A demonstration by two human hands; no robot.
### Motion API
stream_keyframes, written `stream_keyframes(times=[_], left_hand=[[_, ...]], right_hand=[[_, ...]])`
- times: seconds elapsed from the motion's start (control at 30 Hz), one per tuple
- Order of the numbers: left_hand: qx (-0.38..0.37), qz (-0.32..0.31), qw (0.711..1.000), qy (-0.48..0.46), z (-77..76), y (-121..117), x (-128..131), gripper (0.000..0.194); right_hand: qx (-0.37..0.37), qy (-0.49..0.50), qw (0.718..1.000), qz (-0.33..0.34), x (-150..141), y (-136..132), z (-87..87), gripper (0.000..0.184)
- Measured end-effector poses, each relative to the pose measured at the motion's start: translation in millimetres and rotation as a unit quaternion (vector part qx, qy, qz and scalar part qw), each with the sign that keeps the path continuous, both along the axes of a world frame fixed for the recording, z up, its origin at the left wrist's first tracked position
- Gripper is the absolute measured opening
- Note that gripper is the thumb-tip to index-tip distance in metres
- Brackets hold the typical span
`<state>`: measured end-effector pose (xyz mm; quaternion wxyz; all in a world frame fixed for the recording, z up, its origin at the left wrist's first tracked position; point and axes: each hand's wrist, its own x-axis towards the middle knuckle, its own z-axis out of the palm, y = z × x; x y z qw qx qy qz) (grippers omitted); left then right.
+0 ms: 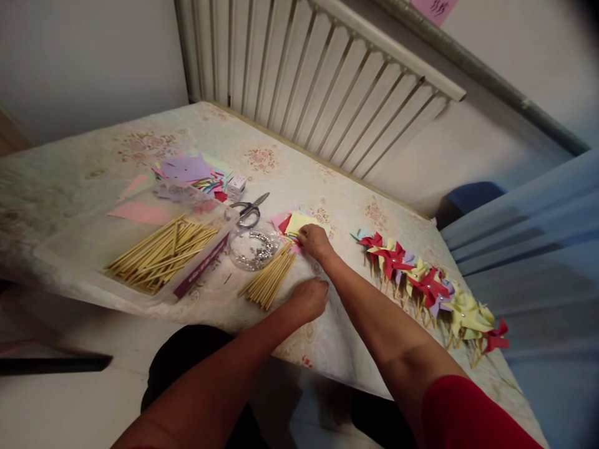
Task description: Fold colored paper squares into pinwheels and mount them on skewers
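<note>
My right hand (pixel 314 242) reaches to a small pile of coloured paper pieces, its fingers closed at the edge of a yellow paper piece (pixel 300 221). Nearer the table's front edge, my left hand (pixel 310 299) rests with curled fingers; whatever it may hold is hidden. Between the hands and a round clear dish (pixel 243 259) lies a bundle of thin wooden sticks (pixel 269 277). Small shiny metal pieces (pixel 262 246) fill part of the dish. Scissors (pixel 250 210) with dark handles lie behind it.
A clear plastic box (pixel 70 252) holding many wooden sticks (pixel 159 255) stands left. Behind it are purple paper sheets (pixel 186 168) and a small white box (pixel 236 184). Finished paper pinwheels (pixel 428 287) form a row at right. A radiator (pixel 299 81) backs the table; a blue curtain (pixel 528 243) hangs right.
</note>
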<state>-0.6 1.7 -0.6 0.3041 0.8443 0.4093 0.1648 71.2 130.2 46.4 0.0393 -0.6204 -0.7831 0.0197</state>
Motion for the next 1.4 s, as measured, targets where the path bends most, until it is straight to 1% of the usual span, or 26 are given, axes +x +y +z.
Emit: stream_keyframes(times=[0.1, 0.2, 0.33, 0.43, 0.57, 0.7, 0.77, 0.83, 0.87, 0.93, 0.97, 1.03, 1.1, 1.17, 1.23, 1.27, 1.3, 1.33, 1.4], left_hand=[[-0.006, 0.004, 1.0, 0.003, 0.3, 0, 0, 0.03], [-0.006, 0.002, 1.0, -0.003, -0.2, 0, 0, 0.028], [-0.01, 0.004, 1.0, -0.017, -0.4, 0, 0, 0.026], [-0.009, 0.003, 1.0, -0.021, 0.5, -1, 0, 0.027], [-0.025, 0.025, 0.999, -0.035, 2.5, 0, -1, 0.021], [-0.046, 0.057, 0.99, -0.123, 4.3, 4, -1, 0.017], [-0.087, 0.084, 0.978, -0.17, 6.5, 6, -1, 0.017], [-0.171, 0.115, 0.954, -0.218, 10.4, 9, 0, 0.015], [-0.223, 0.13, 0.934, -0.245, 12.9, 11, 0, 0.015], [-0.319, 0.157, 0.883, -0.306, 18.9, 12, 0, 0.013], [-0.354, 0.169, 0.856, -0.338, 22.0, 13, -1, 0.012], [-0.397, 0.185, 0.805, -0.401, 27.4, 14, -4, 0.01], [-0.417, 0.183, 0.76, -0.464, 30.6, 15, -7, 0.012], [-0.434, 0.165, 0.715, -0.523, 30.4, 17, -10, 0.021], [-0.454, 0.148, 0.674, -0.563, 26.9, 19, -11, 0.034], [-0.46, 0.145, 0.662, -0.573, 24.3, 20, -11, 0.04], [-0.46, 0.147, 0.659, -0.577, 21.6, 21, -10, 0.046], [-0.454, 0.151, 0.664, -0.574, 19.0, 22, -10, 0.05], [-0.43, 0.153, 0.688, -0.565, 15.3, 23, -10, 0.053]], right_hand=[[0.002, 0.023, 1.0, -0.005, 1, 1, -1.1, 0.018], [0.027, 0.045, 0.998, -0.02, 3, 4, -5.6, 0.021], [0.076, 0.075, 0.992, -0.071, 7, 8, -12.2, 0.021], [0.092, 0.117, 0.982, -0.114, 11, 10, -12.7, 0.02], [0.11, 0.188, 0.962, -0.166, 17, 11, -5.4, 0.019], [0.151, 0.243, 0.937, -0.201, 25, 9, 8.3, 0.017], [0.167, 0.264, 0.926, -0.212, 31, 8, 16.5, 0.016], [0.183, 0.281, 0.916, -0.221, 36, 6, 24.8, 0.016], [0.191, 0.29, 0.911, -0.225, 39, 4, 28.8, 0.015], [0.203, 0.307, 0.901, -0.229, 45, -2, 35.8, 0.015], [0.209, 0.315, 0.897, -0.231, 48, -7, 38.8, 0.015], [0.216, 0.33, 0.888, -0.234, 54, -19, 43.5, 0.015], [0.225, 0.343, 0.881, -0.236, 57, -37, 46.1, 0.016], [0.235, 0.35, 0.876, -0.234, 59, -58, 46.3, 0.016], [0.245, 0.354, 0.873, -0.227, 58, -81, 43.9, 0.016], [0.247, 0.364, 0.869, -0.225, 58, -91, 41.8, 0.015], [0.243, 0.383, 0.862, -0.224, 57, -101, 39.0, 0.015], [0.234, 0.414, 0.85, -0.227, 57, -110, 35.9, 0.015], [0.2, 0.499, 0.809, -0.239, 58, -125, 29.4, 0.016]])
